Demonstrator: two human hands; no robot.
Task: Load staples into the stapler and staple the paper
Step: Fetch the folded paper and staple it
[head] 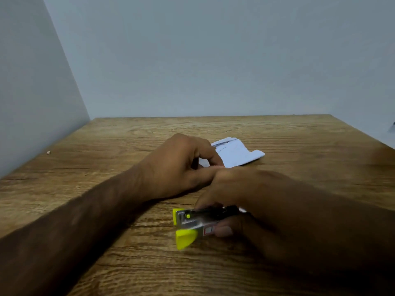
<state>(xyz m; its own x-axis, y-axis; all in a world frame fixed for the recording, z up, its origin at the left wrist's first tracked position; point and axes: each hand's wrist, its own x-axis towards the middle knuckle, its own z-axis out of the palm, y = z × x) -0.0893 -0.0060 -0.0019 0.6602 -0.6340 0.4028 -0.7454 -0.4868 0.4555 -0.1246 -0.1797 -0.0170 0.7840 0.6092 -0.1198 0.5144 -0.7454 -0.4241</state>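
Yellow-tipped and metal, the stapler (192, 223) lies near the front of the wooden desk (106, 146), my right hand (241, 201) clamped on its rear end. My left hand (179, 165) rests curled beside folded white paper (237, 153) farther back; its grip looks closed, though whether it pinches anything, I cannot tell.

A plain desk corner, most likely in a home or small office. Under both hands lies a wood-grain table (106, 210); bare pale walls (213, 60) meet beyond and to the left of the hands. A stapler (188, 225) and folded paper (237, 154) suggest desk work.
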